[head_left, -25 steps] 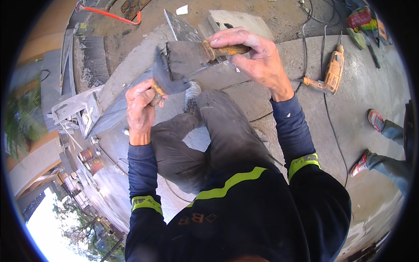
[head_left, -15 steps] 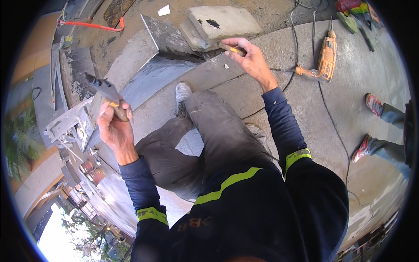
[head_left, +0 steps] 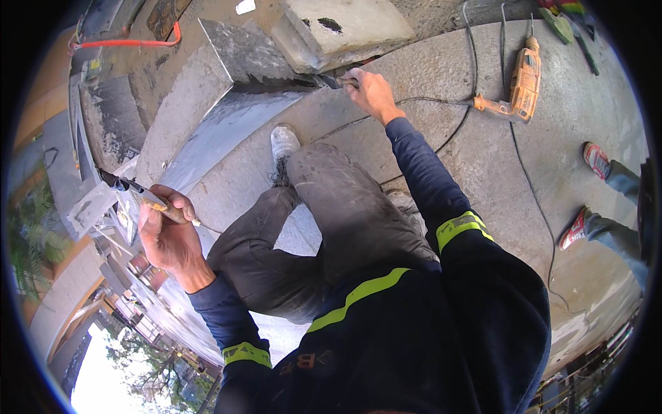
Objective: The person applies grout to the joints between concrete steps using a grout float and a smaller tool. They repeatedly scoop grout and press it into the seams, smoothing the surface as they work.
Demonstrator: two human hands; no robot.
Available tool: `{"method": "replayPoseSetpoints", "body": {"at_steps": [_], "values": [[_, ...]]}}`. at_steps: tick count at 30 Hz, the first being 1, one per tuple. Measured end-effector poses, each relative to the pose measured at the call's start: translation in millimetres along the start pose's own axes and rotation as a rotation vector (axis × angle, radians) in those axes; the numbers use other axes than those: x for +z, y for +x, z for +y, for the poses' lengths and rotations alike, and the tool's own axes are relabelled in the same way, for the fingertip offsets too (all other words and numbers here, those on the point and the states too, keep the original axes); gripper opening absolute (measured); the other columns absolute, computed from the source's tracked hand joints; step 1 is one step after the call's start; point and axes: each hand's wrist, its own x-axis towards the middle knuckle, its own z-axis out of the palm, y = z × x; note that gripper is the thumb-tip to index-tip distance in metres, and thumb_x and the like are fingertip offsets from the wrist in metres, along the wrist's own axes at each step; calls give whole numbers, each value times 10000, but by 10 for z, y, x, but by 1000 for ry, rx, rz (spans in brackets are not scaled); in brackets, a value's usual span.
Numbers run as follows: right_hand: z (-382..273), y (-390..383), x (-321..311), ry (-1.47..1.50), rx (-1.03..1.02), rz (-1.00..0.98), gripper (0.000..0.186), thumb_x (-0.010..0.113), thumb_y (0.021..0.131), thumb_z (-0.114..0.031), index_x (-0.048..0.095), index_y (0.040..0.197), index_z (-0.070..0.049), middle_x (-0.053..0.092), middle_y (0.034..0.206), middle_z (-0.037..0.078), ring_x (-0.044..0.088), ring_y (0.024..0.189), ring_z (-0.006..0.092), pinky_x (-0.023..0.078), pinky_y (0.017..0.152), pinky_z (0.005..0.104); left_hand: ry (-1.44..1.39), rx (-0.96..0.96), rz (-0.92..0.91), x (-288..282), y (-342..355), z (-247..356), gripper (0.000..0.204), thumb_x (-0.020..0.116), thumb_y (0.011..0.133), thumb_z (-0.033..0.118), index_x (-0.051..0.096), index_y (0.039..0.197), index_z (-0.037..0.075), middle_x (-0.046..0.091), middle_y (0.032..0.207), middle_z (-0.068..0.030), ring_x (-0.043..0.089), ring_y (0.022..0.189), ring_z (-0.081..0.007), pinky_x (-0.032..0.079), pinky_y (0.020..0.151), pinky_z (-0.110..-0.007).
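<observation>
My left hand [head_left: 169, 238], at the lower left, grips a putty knife [head_left: 172, 210] by its worn wooden handle, its dark blade pointing up and left. My right hand [head_left: 372, 93] grips a second bladed tool [head_left: 331, 81], whose tip reaches into the gap beside a stack of pale concrete slabs [head_left: 338, 27]. Left of that gap, a speckled dark tile [head_left: 245, 52] meets a blue-grey tile [head_left: 210, 134] along a dark, mortar-smeared seam. My bent legs [head_left: 331, 200] lie below, on the concrete floor.
An orange corded drill [head_left: 520, 86] lies to the right with cables around it. A co-worker's red shoes [head_left: 572, 228] stand at the right edge. A red-orange bar [head_left: 131, 43], offcuts [head_left: 96, 207] and green items [head_left: 555, 24] lie around.
My hands have separated: the left has moved down and left with its tool, the right has lowered its tool to the gap by the slabs. The view has shifted slightly.
</observation>
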Motion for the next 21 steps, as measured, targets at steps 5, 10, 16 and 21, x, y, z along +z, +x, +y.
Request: {"method": "replayPoseSetpoints", "body": {"at_steps": [5,10,16,21], "values": [[45,-37,-23,-89,78,-73,296,724,948,-305,801,1179,-136,791,1044,208,740,1036,439,587,912,522,-81,13,-15,0,70,109,356,624,1031,226,656,1213,-79,660,1116,-204,640,901,-253,506,685,-345],[362,-496,-462,204,281,-98,422,739,984,-330,771,1295,-46,810,962,144,779,910,285,601,824,420,104,21,144,-175,460,441,419,579,1063,242,624,1298,-103,685,1121,-213,638,901,-224,513,696,-335],[-190,-865,-1241,1075,385,162,529,691,1016,-85,553,1524,-29,736,1211,77,700,926,130,549,722,231,302,-36,-150,-574,1291,273,391,622,977,213,693,1161,-124,722,1028,-194,644,789,-193,524,713,-297],[-1566,-596,-1622,835,-63,220,504,638,950,24,521,1427,-87,698,1319,117,638,1087,136,492,927,274,292,-200,-424,-326,2036,2,405,648,937,186,734,1185,-122,755,986,-163,656,758,-156,517,666,-277]]}}
